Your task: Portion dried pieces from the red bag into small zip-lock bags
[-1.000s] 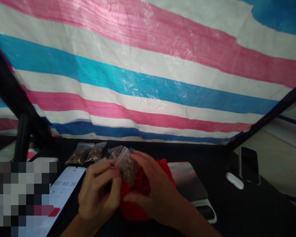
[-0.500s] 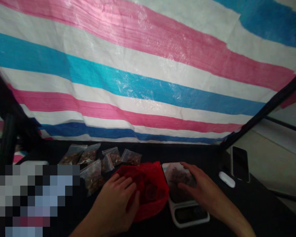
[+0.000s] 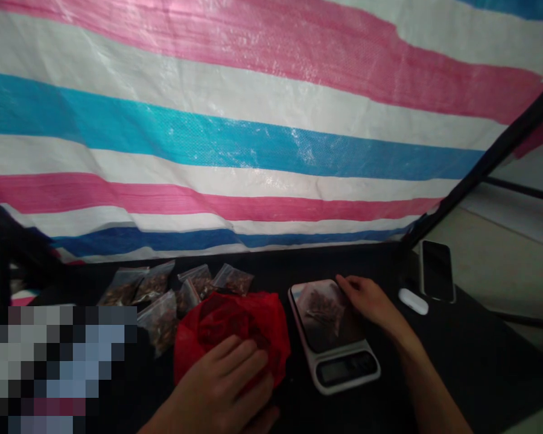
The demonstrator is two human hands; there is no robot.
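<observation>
A red plastic bag (image 3: 187,346) sits on the black tabletop with its mouth spread upward. My left hand (image 3: 230,383) is over its near right side, fingers bent and apart; the fingertips are partly lost in shadow. To the right of the bag is a white digital kitchen scale (image 3: 314,383) with a dark display. A clear plastic bag of small brown pieces (image 3: 323,307) lies on the scale's dark plate. My right hand (image 3: 366,298) is by the scale's far right corner, loosely open, index finger reaching to the edge and nothing visible in it.
Several clear zip bags of brown pieces (image 3: 160,322) lie left of and behind the red bag. On the right are a white earbud case (image 3: 413,301) and a phone (image 3: 437,271). A striped tarp (image 3: 253,150) hangs behind the table. A blurred patch hides the lower left.
My right hand has drawn back from the bag on the scale to the scale's edge. My left hand has come off the red bag's left rim to its near right side.
</observation>
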